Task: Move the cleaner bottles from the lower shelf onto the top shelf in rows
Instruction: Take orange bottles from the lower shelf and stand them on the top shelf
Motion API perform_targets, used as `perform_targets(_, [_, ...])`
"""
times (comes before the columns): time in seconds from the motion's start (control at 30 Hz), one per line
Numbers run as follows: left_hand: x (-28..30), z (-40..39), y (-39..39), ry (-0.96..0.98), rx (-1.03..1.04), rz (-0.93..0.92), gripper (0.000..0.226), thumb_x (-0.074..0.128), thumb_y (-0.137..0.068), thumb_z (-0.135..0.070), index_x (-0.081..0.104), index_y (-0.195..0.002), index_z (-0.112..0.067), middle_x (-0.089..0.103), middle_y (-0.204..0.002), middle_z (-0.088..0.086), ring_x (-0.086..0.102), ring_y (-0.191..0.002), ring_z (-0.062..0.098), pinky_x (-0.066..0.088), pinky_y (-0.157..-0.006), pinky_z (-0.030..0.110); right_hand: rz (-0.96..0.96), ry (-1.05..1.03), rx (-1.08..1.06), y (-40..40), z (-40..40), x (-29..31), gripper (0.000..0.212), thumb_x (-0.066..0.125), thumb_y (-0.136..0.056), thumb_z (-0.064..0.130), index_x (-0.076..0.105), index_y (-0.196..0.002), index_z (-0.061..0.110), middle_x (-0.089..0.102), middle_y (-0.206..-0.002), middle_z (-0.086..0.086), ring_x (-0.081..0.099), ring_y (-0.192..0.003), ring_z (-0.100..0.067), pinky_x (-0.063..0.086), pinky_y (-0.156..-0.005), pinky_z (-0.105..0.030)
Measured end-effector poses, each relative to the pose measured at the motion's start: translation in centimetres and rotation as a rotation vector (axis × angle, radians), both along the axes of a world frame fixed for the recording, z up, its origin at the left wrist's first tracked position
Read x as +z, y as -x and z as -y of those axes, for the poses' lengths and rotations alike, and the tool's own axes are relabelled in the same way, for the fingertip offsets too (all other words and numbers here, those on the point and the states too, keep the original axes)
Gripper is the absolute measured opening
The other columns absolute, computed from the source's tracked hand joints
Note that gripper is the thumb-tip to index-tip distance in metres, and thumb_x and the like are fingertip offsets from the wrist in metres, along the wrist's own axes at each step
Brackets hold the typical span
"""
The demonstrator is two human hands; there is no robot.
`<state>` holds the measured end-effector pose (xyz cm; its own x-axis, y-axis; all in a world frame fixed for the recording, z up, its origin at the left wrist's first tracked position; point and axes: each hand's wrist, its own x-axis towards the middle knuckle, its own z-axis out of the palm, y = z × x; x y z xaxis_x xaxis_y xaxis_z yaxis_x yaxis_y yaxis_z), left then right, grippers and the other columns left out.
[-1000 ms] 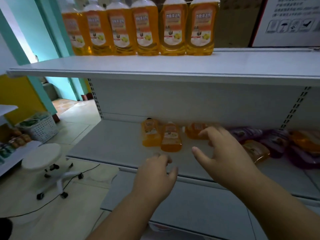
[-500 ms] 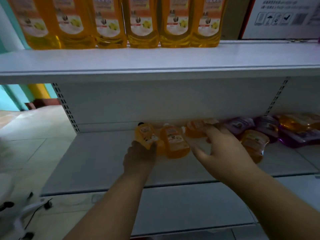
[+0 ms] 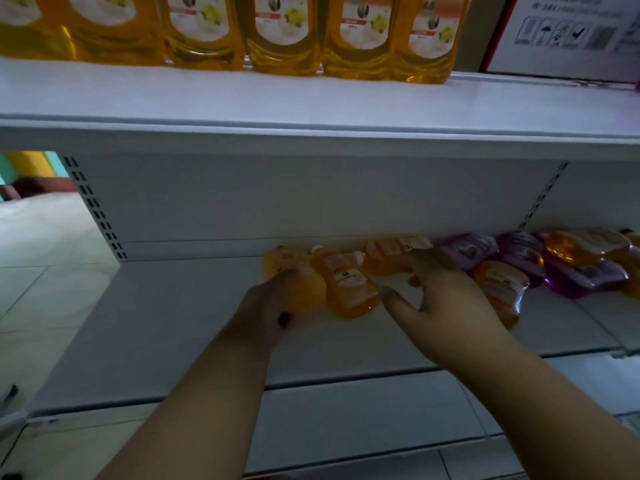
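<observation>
- Three orange cleaner bottles lay on their sides at the back of the lower shelf [image 3: 173, 327], caps toward the rear wall: leftmost bottle [image 3: 301, 289], middle bottle [image 3: 348, 285], third bottle [image 3: 388, 256]
- More orange and purple pouches [image 3: 519, 254] sat further right on the same shelf, one orange pack [image 3: 502, 289] just beside our right wrist
- Top shelf [image 3: 311, 102] already carried a row of upright orange bottles [image 3: 284, 32] along its back; the front strip looked free for a next row
- Handling, our read: clear plastic full of liquid, so moderately heavy, stiff enough to squeeze lightly, and smooth, so likely slippery; liquid would slosh when tipped upright
- Best hold we judged was around the waist of the body below the label, thumb opposite fingers, not the cap end
- Left hand [image 3: 266, 306] was on the leftmost bottle, fingers curled over its top and side, thumb low near its base; we took that as a grip closing on it, though the far fingertips were hidden by the hand itself
- Right hand [image 3: 446, 299] hovered palm down over the gap between the middle and third bottles, fingers spread and slightly bent, thumb stuck out toward the middle bottle; its fingertips reached the third bottle, contact could not be confirmed
- Both forearms ran up and forward from the bottom edge, wrists about level with the shelf surface
- Risk: bottles lay touching, so lifting one could roll its neighbour
</observation>
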<state>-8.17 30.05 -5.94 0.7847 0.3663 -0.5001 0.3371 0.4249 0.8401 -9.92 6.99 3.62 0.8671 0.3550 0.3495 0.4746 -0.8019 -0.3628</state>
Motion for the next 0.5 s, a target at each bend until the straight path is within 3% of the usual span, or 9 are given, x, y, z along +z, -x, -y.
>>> perform_targets(0.1, [-0.1,0.7,3.4,0.215,0.027,0.186,0.05,0.082,-0.078,-0.027,0.062,-0.121,-0.014,0.073,-0.112,0.011,0.073,-0.095,0.031,0.06,-0.072,0.041,-0.026,0.002,0.011,-0.7,-0.3,-0.4,0.042,0.061,-0.087,0.045,0.056,-0.124,0.025,0.048,-0.108,0.01,0.057,-0.1,-0.016,0.039,-0.071,-0.027])
perform_targets(0.17, [0.4,0.9,5.5,0.287,-0.013,0.337,0.057,0.082,-0.071,-0.019,0.061,-0.124,-0.014,0.074,-0.113,0.008,0.073,-0.097,0.027,0.06,-0.07,0.037,-0.06,0.014,0.012,-0.9,-0.9,-0.9,0.038,0.061,-0.088,0.045,0.055,-0.121,0.027,0.049,-0.109,0.01,0.056,-0.096,-0.014,0.032,-0.066,-0.025])
perform_targets(0.27, [1.7,0.7,7.5,0.252,-0.021,0.473,0.071,0.087,-0.065,-0.015,0.059,-0.131,-0.016,0.071,-0.12,0.01,0.068,-0.109,0.029,0.058,-0.084,0.044,-0.014,0.013,0.041,-2.1,-2.7,-2.2,0.035,0.064,-0.088,0.039,0.059,-0.116,0.019,0.058,-0.112,-0.001,0.057,-0.099,-0.023,0.024,-0.062,-0.018])
perform_targets(0.37, [2.8,1.0,8.7,0.231,0.096,0.458,0.065,0.084,-0.062,-0.033,0.064,-0.121,-0.016,0.075,-0.11,0.01,0.073,-0.098,0.025,0.061,-0.074,0.04,-0.174,0.107,0.041,-5.0,-4.7,-4.3,0.052,0.059,-0.091,0.044,0.05,-0.131,0.014,0.052,-0.131,-0.011,0.049,-0.119,-0.032,0.04,-0.087,-0.031])
perform_targets(0.43, [3.1,1.2,9.7,0.195,0.137,0.432,0.052,0.083,-0.062,-0.03,0.069,-0.111,-0.016,0.076,-0.103,0.011,0.075,-0.089,0.025,0.061,-0.066,0.038,-0.289,0.282,-0.022,-7.2,-6.1,-6.2,0.067,0.052,-0.093,0.051,0.036,-0.145,0.012,0.042,-0.144,-0.018,0.042,-0.129,-0.037,0.041,-0.102,-0.043])
perform_targets(0.5, [3.2,1.5,10.6,0.152,0.145,0.416,0.048,0.091,-0.056,-0.027,0.074,-0.1,-0.018,0.077,-0.098,0.012,0.075,-0.083,0.026,0.06,-0.061,0.037,-0.383,0.3,-0.074,-8.9,-7.2,-7.8,0.077,0.051,-0.092,0.054,0.023,-0.15,0.013,0.035,-0.15,-0.021,0.04,-0.133,-0.041,0.038,-0.107,-0.047])
